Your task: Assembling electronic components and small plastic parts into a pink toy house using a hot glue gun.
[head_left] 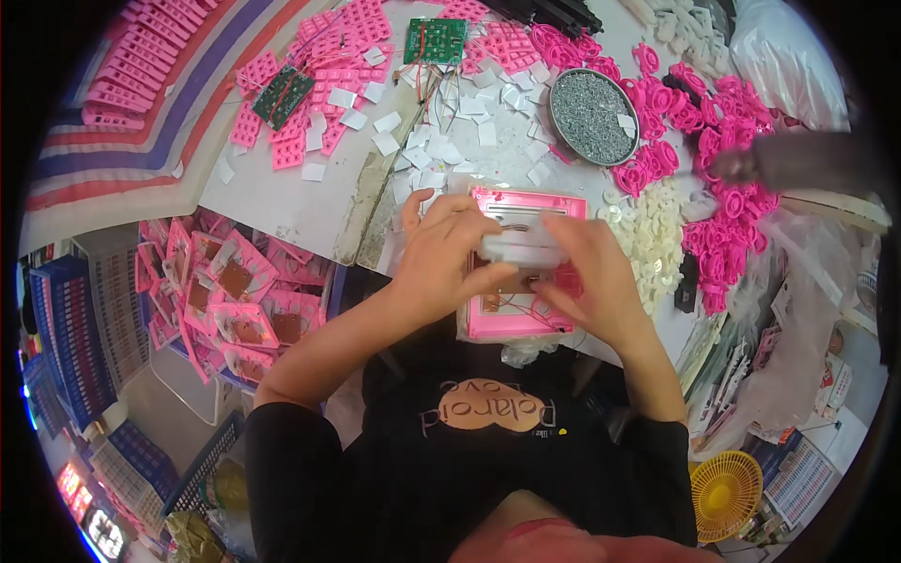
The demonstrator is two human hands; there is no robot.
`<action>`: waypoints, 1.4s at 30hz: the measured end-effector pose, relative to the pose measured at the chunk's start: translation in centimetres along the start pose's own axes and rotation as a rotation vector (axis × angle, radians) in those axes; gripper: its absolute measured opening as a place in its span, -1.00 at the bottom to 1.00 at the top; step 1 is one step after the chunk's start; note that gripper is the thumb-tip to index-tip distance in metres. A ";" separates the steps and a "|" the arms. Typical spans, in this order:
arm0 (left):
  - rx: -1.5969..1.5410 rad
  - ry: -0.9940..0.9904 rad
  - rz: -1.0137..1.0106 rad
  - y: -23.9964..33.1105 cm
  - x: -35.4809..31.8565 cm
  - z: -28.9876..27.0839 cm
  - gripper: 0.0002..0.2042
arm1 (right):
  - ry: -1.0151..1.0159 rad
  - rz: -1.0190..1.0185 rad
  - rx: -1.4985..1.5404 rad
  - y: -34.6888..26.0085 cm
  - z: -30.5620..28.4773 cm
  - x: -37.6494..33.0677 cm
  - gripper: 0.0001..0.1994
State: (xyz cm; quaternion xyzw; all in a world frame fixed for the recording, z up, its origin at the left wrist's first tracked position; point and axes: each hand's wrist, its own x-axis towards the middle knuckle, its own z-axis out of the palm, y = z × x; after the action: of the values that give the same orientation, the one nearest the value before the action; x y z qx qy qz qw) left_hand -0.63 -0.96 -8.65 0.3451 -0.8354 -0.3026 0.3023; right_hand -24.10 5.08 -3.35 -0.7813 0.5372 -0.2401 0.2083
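A pink plastic toy housing (502, 326) lies at the table's near edge, with a brown board and thin wires inside it. Just over its middle, a pale grey-white block-shaped part (521, 251) is held between my two hands. The left end is gripped by my left hand (436, 251), fingers on top and thumb below. My right hand (601, 281) curls round the right end, its fingertips slightly blurred. The fingers partly cover the part and the inside of the housing, so its exact kind cannot be made out.
Beyond the housing lie scattered white square pieces (427, 155), two green circuit boards (436, 42) and pink keypads (338, 47). A round tray of small screws (593, 117) stands at right, near magenta parts (723, 206) and a dark tool (807, 161). Pink housings (249, 324) fill a bin at left.
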 end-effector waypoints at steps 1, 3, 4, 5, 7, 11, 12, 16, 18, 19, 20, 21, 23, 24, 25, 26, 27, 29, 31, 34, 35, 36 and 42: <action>-0.037 0.074 0.005 -0.2 -0.1 0.5 -0.56 | 0.013 -0.053 -0.007 0.5 0.2 -0.3 -0.30; -0.111 0.221 0.015 -0.4 -0.3 1.6 -0.52 | 0.040 -0.159 -0.022 1.5 0.2 -0.1 -0.44; -0.113 0.176 -0.008 -0.2 -0.4 1.4 -0.47 | 0.011 -0.041 0.054 1.9 -0.1 0.2 -0.52; -0.114 0.134 -0.029 0.1 -0.6 1.0 -0.42 | -0.017 0.075 0.127 2.1 -0.8 0.7 -0.58; -0.066 0.072 -0.038 0.6 -0.8 0.6 -0.36 | -0.135 0.279 0.275 2.2 -2.2 2.6 -0.67; 0.154 0.028 0.033 1.2 -0.8 0.9 -0.42 | -0.373 0.491 0.442 3.4 -3.2 6.1 -0.69; 0.213 0.025 0.057 1.3 -0.7 0.9 -0.44 | -0.364 0.455 0.344 4.1 -3.0 6.4 -0.68; 0.285 0.040 0.043 1.9 -0.7 1.2 -0.44 | -0.058 0.190 -0.150 1.8 -2.9 5.6 -0.69; 0.304 0.042 0.037 2.1 -0.6 1.1 -0.44 | 0.010 0.028 -0.195 1.9 -2.7 5.0 -0.67; 0.301 0.043 0.031 2.1 -0.6 1.3 -0.45 | -0.059 -0.029 -0.154 2.6 -2.7 4.4 -0.65; 0.296 0.037 0.029 2.1 -0.6 1.4 -0.45 | -0.126 -0.079 -0.112 3.2 -2.2 3.8 -0.62; 0.290 0.031 0.026 2.0 -0.6 1.5 -0.46 | -0.010 -0.145 -0.150 3.7 -1.2 3.2 -0.61; 0.318 0.032 0.022 2.2 -0.6 1.6 -0.47 | 0.224 -0.287 -0.224 4.6 1.1 2.4 -0.59; 0.334 0.034 0.018 2.4 -0.6 1.6 -0.48 | 0.267 -0.273 -0.216 4.5 1.5 2.3 -0.63; 0.344 0.035 0.005 2.6 -0.6 1.5 -0.47 | 0.223 -0.230 -0.195 4.4 1.4 2.5 -0.64; 0.354 0.035 -0.009 2.8 -0.5 1.4 -0.46 | 0.180 -0.186 -0.173 4.1 1.1 2.9 -0.65; 0.363 0.034 -0.021 3.0 -0.4 1.3 -0.46 | 0.136 -0.142 -0.152 4.1 0.8 3.2 -0.65; 0.391 0.019 0.022 3.5 0.9 0.2 -0.53 | 0.075 -0.205 -0.081 5.1 -0.1 4.4 -0.66; 0.329 -0.092 0.053 3.3 2.5 -1.4 -0.63 | 0.037 -0.201 0.012 5.8 -0.2 4.3 -0.67; 0.111 -0.391 0.043 -0.3 8.6 -2.3 -0.83 | 0.033 -0.145 0.157 7.0 1.0 3.4 -0.70; 0.050 -0.262 0.049 -0.8 11.1 -1.4 -0.85 | 0.043 -0.153 0.200 7.0 1.3 3.5 -0.70; -0.016 -0.136 0.064 -1.0 13.7 0.2 -0.86 | 0.055 -0.154 0.237 7.2 1.5 3.5 -0.71; 0.530 -0.215 0.239 -4.0 20.5 8.0 -0.86 | -0.075 -0.056 0.396 7.6 0.3 3.1 -0.68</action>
State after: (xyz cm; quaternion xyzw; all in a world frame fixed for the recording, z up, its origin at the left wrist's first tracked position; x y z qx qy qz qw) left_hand -16.65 -16.50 -10.46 0.2774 -0.9471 -0.0713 0.1448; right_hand -28.54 -0.31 -7.57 -0.7481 0.4495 -0.3174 0.3709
